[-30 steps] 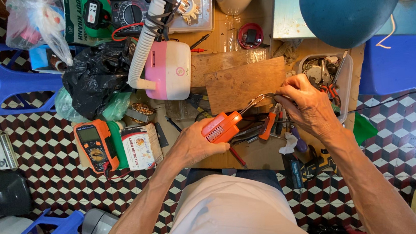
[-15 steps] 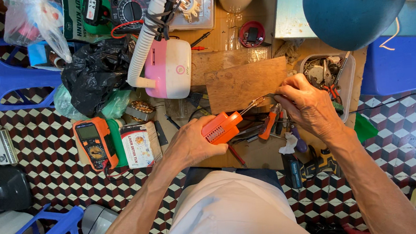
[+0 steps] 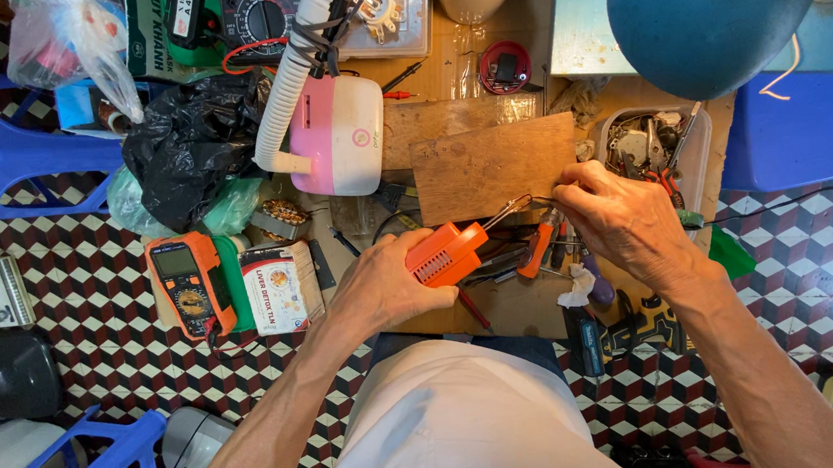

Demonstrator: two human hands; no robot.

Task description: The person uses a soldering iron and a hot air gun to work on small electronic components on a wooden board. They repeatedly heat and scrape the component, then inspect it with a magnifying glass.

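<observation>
I'm gripping the orange soldering gun (image 3: 445,253) in my left hand (image 3: 381,287), its long axis running up and right toward my right hand (image 3: 616,217). That hand is pinching something small at the gun's wire tip (image 3: 515,207), just over the wooden board (image 3: 491,162) on the table (image 3: 523,305).

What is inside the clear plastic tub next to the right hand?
The clear plastic tub holds a jumble of metal hand tools, with red-handled pliers at its near edge. The right hand covers its near-left corner; whatever lies under the pile is hidden.
</observation>
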